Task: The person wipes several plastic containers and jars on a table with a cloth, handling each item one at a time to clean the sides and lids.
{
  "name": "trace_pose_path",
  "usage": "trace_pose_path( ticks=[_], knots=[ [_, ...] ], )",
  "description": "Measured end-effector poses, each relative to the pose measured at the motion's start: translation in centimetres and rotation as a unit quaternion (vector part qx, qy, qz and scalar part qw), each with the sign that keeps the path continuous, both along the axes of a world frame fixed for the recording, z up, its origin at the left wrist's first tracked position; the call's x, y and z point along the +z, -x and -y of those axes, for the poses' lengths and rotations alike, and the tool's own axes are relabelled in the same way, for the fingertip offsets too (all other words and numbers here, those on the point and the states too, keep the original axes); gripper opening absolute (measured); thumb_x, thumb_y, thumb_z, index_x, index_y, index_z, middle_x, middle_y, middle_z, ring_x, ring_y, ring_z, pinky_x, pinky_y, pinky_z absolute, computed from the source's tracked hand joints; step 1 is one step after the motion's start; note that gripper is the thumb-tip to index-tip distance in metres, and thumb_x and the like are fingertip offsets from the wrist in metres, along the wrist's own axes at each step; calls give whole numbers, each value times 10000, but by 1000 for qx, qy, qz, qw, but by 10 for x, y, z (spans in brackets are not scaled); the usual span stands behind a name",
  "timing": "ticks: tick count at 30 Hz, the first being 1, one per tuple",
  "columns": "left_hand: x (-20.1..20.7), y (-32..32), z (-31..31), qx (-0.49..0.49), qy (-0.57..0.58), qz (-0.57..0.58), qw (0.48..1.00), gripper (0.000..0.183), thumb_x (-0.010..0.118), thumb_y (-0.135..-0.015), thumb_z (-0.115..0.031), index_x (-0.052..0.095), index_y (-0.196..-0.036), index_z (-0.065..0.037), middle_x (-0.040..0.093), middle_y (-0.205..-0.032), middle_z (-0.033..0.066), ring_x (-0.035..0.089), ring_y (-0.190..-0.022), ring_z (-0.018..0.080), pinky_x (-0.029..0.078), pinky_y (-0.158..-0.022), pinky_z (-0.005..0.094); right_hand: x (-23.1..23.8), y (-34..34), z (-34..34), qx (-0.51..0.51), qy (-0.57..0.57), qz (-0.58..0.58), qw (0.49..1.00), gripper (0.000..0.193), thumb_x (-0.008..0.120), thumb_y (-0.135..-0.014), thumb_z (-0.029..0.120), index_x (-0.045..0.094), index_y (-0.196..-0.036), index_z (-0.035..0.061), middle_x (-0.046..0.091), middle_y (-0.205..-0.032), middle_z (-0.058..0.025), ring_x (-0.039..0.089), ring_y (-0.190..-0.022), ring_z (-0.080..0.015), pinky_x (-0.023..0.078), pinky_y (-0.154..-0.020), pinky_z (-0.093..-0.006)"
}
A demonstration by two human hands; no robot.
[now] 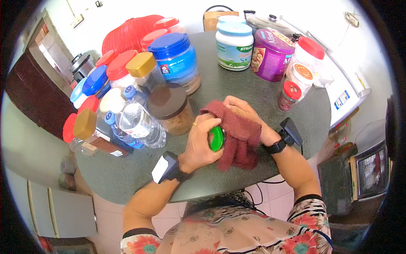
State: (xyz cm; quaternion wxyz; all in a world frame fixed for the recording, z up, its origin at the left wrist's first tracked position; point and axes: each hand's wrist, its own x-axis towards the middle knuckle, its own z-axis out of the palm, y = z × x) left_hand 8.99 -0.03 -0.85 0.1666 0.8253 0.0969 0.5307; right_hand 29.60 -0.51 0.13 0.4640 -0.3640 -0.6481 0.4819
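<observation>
Above the desk [122, 178], near its front edge, my left grip [198, 142] is closed around a green-lidded container [216, 139], probably to steady it against the dark red cloth [239, 137], which my right grip [245, 111] bunches. Jars [234, 51] stand toward the far edge, perhaps leaving me room.

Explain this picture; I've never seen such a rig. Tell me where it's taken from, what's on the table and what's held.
No machine here, just a person working bare-handed. There is one view, from a fisheye camera worn on the person's head, looking down, so straight edges bend. The left hand holds a green-lidded container; the right hand grips a maroon cloth that partly covers it. On the dark table, plastic bottles and lidded jars crowd the left side; more jars and a purple tub stand toward the right.
</observation>
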Motion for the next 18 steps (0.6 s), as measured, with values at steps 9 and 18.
trace_pose_path(
  ticks=[9, 18],
  knots=[
    [18, -5, 21, -143, -198, -38, 969, 516, 823, -637, -141, 585, -1093, -96, 532, -1133, 189, 569, -928, 360, 524, -718, 421, -22, -6, 23, 167, 185, -197, 948, 364, 610, -931, 128, 540, -1276, 35, 609, -1215, -86, 577, -1105, -165, 465, -991, -318],
    [36, 5, -1, -35, -111, 64, 991, 822, 909, -612, -174, 411, -1260, -80, 522, -1215, 208, 546, -1082, 328, 452, -916, 444, -39, -25, -14, 180, 79, -251, 948, 323, 546, -945, 115, 557, -1259, 39, 596, -1254, -77, 575, -1137, -220, 469, -994, -355]
  ],
)
